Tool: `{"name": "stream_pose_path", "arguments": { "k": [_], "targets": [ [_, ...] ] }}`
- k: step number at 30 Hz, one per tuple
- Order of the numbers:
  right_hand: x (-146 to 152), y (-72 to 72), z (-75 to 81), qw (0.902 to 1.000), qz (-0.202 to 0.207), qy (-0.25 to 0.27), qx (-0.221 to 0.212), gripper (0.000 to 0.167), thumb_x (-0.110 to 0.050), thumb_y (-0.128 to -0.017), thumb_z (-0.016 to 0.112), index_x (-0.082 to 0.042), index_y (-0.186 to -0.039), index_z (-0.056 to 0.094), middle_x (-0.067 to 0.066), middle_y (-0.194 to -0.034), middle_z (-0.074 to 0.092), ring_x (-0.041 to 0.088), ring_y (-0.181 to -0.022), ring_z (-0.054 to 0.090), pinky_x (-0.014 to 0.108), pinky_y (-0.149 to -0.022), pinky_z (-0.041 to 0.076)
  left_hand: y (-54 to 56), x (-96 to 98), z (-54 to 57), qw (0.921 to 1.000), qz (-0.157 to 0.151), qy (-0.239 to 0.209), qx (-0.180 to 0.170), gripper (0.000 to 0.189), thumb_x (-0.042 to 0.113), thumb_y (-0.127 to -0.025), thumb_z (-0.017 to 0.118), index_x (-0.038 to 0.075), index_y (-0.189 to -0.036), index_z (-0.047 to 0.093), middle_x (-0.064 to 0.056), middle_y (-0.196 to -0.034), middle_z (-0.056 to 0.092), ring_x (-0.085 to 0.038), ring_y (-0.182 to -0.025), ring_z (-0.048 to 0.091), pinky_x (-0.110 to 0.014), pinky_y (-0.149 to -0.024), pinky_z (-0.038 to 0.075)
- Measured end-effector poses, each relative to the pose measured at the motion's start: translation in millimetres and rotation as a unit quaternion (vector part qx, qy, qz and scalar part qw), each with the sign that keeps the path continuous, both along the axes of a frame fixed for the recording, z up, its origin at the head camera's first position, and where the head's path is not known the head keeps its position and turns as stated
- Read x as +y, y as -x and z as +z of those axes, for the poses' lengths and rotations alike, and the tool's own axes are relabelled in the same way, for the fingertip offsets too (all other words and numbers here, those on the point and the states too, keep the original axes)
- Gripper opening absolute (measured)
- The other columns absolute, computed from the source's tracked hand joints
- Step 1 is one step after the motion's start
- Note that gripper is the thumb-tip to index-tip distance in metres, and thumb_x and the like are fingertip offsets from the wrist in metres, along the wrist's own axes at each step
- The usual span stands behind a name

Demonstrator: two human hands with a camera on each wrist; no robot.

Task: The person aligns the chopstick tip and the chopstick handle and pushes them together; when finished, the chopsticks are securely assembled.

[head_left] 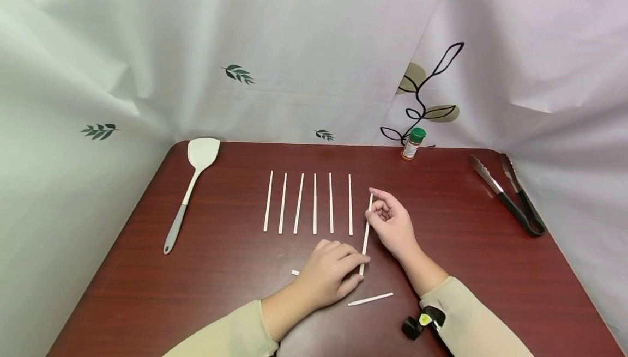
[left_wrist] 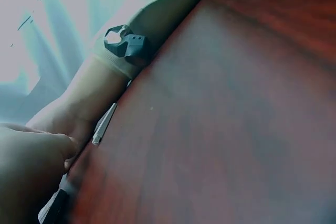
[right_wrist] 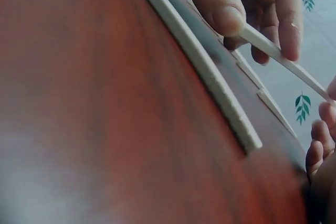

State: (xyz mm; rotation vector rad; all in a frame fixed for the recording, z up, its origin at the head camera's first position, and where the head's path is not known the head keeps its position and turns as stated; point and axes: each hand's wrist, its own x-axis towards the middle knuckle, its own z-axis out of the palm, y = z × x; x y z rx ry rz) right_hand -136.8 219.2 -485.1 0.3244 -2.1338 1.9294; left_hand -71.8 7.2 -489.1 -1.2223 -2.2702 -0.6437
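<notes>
In the head view my left hand (head_left: pixel 328 271) pinches the lower end of a thin white stick (head_left: pixel 365 240) between thumb and fingers. My right hand (head_left: pixel 394 225) holds the same stick near its upper end, its index finger reaching to the tip. The right wrist view shows the left thumb (right_wrist: pixel 228 20) at one end of this stick (right_wrist: pixel 286 62), with the right fingers (right_wrist: pixel 323 129) at the edge. Several similar white sticks (head_left: pixel 315 204) stand side by side in a row left of it. A shorter white stick (head_left: pixel 370 299) with a narrowed tip lies nearer me.
A white piece (head_left: pixel 295 272) pokes out beside the left hand, mostly hidden. A spatula (head_left: pixel 188 191) lies at the left of the brown table (head_left: pixel 221 286), and tongs (head_left: pixel 512 199) at the right. A green-capped spice jar (head_left: pixel 412 144) stands at the back edge, before a white curtain.
</notes>
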Motion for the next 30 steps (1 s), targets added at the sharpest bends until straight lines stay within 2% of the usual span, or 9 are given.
{"name": "stream_pose_path", "arguments": {
  "k": [4, 8, 11, 21, 25, 30],
  "targets": [
    [-2, 13.0, -0.7, 0.9995, -0.023, -0.019, 0.013, 0.047, 0.017, -0.088, 0.070, 0.011, -0.134, 0.064, 0.015, -0.088, 0.064, 0.011, -0.071, 0.055, 0.016, -0.062, 0.044, 5.3, 6.9, 0.9, 0.9999, 0.015, 0.007, -0.001, 0.031, 0.030, -0.088, 0.082, 0.023, -0.118, 0.078, 0.012, -0.108, 0.069, -0.009, -0.092, 0.064, -0.030, -0.083, 0.046],
    [1, 27.2, -1.7, 0.9947, -0.048, -0.079, 0.045, 0.038, 0.010, -0.087, 0.076, 0.006, -0.125, 0.072, 0.018, -0.095, 0.065, 0.015, -0.079, 0.056, 0.016, -0.066, 0.045, 10.2, 14.2, 3.6, 0.9993, 0.024, 0.018, -0.020, 0.031, 0.031, -0.089, 0.081, 0.023, -0.118, 0.078, 0.010, -0.108, 0.070, -0.011, -0.093, 0.064, -0.033, -0.083, 0.047],
    [7, 37.8, -2.1, 0.9880, -0.062, -0.128, 0.060, 0.033, 0.006, -0.088, 0.077, -0.001, -0.120, 0.077, 0.014, -0.098, 0.067, 0.014, -0.083, 0.059, 0.016, -0.068, 0.047, 14.9, 19.7, 6.1, 0.9983, 0.031, 0.032, -0.037, 0.031, 0.032, -0.090, 0.081, 0.023, -0.119, 0.078, 0.009, -0.109, 0.071, -0.013, -0.095, 0.064, -0.036, -0.084, 0.048],
    [19, 67.1, -1.0, 0.9740, -0.069, -0.204, 0.070, 0.026, -0.001, -0.091, 0.071, -0.004, -0.116, 0.079, 0.008, -0.099, 0.068, 0.016, -0.090, 0.061, 0.018, -0.075, 0.048, 36.0, 35.3, 9.6, 0.9966, 0.051, 0.049, -0.042, 0.028, 0.032, -0.090, 0.082, 0.024, -0.117, 0.079, 0.009, -0.109, 0.071, -0.014, -0.095, 0.065, -0.037, -0.081, 0.047],
    [22, 73.3, -1.0, 0.9693, -0.072, -0.225, 0.068, 0.026, -0.003, -0.092, 0.071, -0.004, -0.117, 0.079, 0.009, -0.099, 0.068, 0.022, -0.095, 0.059, 0.027, -0.081, 0.047, 42.1, 39.8, 9.0, 0.9958, 0.065, 0.051, -0.041, 0.028, 0.033, -0.090, 0.082, 0.025, -0.116, 0.080, 0.010, -0.109, 0.072, -0.014, -0.096, 0.066, -0.037, -0.080, 0.047],
    [24, 76.8, -3.6, 0.9584, -0.063, -0.274, 0.048, 0.031, -0.008, -0.093, 0.070, -0.003, -0.123, 0.077, 0.014, -0.110, 0.068, 0.035, -0.111, 0.052, 0.047, -0.096, 0.040, 45.5, 42.5, 6.4, 0.9948, 0.080, 0.047, -0.043, 0.026, 0.034, -0.089, 0.083, 0.026, -0.114, 0.080, 0.011, -0.109, 0.071, -0.014, -0.099, 0.065, -0.037, -0.079, 0.046]
  ]
}}
